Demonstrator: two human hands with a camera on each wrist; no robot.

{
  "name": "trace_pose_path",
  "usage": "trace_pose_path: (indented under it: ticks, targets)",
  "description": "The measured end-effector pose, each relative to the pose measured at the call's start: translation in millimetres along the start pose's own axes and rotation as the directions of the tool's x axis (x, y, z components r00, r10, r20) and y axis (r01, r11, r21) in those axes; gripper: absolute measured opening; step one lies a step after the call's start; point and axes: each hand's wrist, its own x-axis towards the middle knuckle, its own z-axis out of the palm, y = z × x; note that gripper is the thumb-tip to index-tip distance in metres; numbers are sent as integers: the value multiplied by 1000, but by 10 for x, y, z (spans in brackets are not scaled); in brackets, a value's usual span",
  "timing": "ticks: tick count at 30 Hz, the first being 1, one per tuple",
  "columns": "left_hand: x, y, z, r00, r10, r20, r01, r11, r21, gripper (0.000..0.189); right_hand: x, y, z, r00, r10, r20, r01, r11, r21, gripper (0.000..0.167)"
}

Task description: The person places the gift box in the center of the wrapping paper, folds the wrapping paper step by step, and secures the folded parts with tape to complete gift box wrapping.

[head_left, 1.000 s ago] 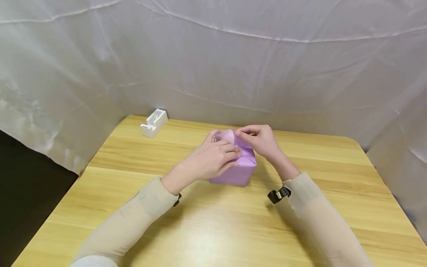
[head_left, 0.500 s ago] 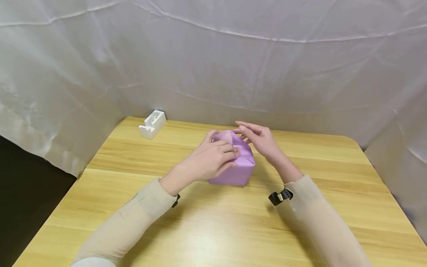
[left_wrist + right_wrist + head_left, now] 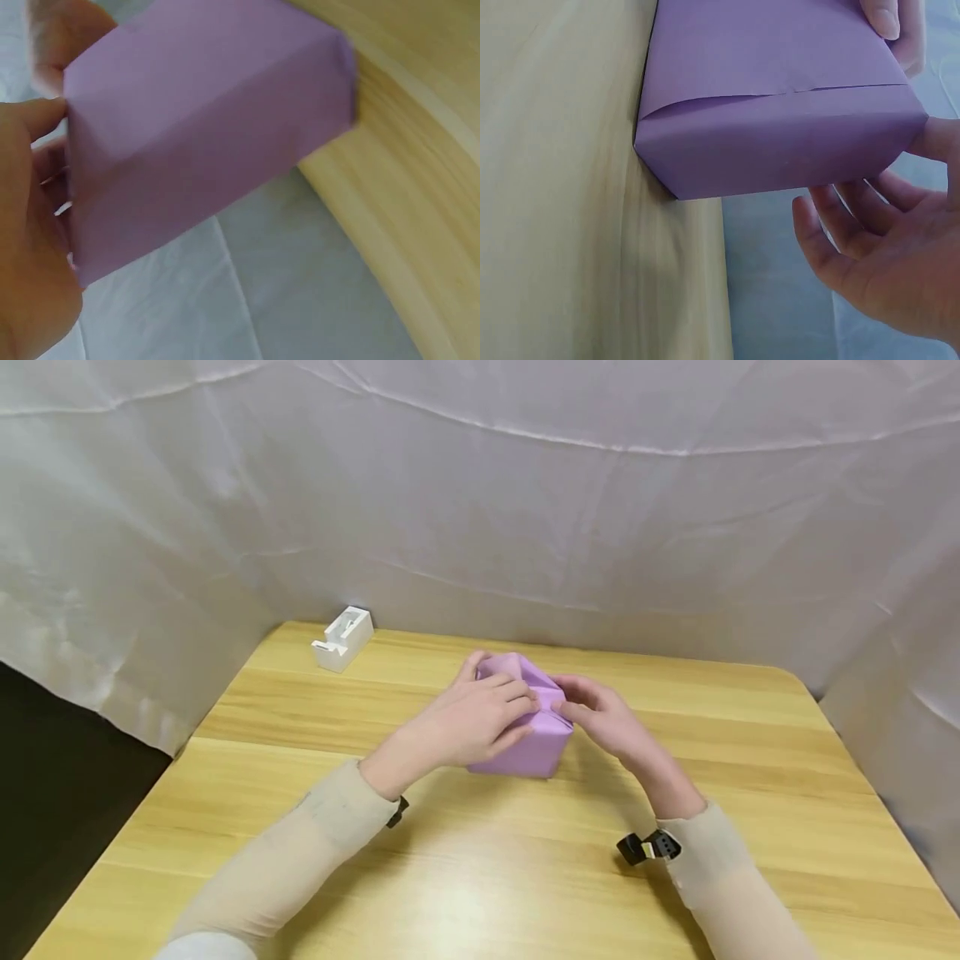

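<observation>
A box wrapped in purple paper [image 3: 517,756] stands on the wooden table, its paper creased and folded along the top. My left hand [image 3: 461,718] holds it from the left, fingers over the top and the thumb toward the near side. In the left wrist view, the thumb [image 3: 41,116] meets the edge of the purple box [image 3: 202,127]. At the right end, my right hand [image 3: 607,718] pinches the top fold by the corner. The right wrist view shows the right hand's fingers [image 3: 855,217] curved beside the box end, where an overlapping paper edge runs across.
A white tape dispenser [image 3: 345,639] stands at the table's back left. Pale grey cloth [image 3: 525,510] hangs behind and at both sides. The wooden table [image 3: 465,860] reaches toward the person, and a dark area [image 3: 67,810] lies beyond its left edge.
My right hand let go of the paper's far upper edge, lifted with fingers spread, then came down nearer to the box's right corner and pinched there. The left hand has stayed in place.
</observation>
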Motion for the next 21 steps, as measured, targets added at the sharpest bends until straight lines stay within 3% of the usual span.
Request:
trace_pose_path:
  ticks: [3,6,7,8,10,12,13,14,15,16,19,21]
  targets:
    - [8,34,-53,1000,-25,-18,25,999,-37,37,-26,13,28,999,-20,-47,21,1000,21,50]
    - [-52,38,-120,984,-82,-159,63,991,-121,33,-53,-5,72,988,-77,-135,77,997,-4,43]
    - [-96,32,-136,964,-118,-236,83,985,-151,31,-56,-8,90,980,-110,-167,106,994,-33,38]
    - [-148,25,-141,934,-166,-317,108,975,-193,28,-64,-10,107,970,-145,-196,133,989,-71,33]
    - [-269,1,-122,846,-275,-458,151,946,-287,21,-86,-22,135,946,-220,-239,185,970,-160,23]
    - [-395,-27,-60,762,-373,-529,191,911,-366,16,-109,-37,150,920,-296,-256,230,938,-258,16]
    - [-450,-40,-21,736,-410,-539,205,893,-400,14,-119,-41,154,909,-328,-258,247,921,-301,14]
    - [-501,-52,21,730,-434,-529,215,880,-424,13,-127,-45,155,899,-354,-258,261,905,-336,14]
    - [-546,-62,62,739,-442,-508,227,874,-430,13,-130,-46,153,890,-378,-256,273,890,-366,15]
    - [-583,-69,104,760,-440,-477,237,873,-427,14,-134,-48,149,881,-398,-254,283,876,-391,16]
    - [-651,-73,202,843,-387,-373,238,891,-387,27,-141,-41,131,860,-444,-252,309,846,-435,19]
    - [-670,-63,246,884,-334,-326,216,912,-348,40,-135,-32,119,833,-498,-242,347,810,-472,20]
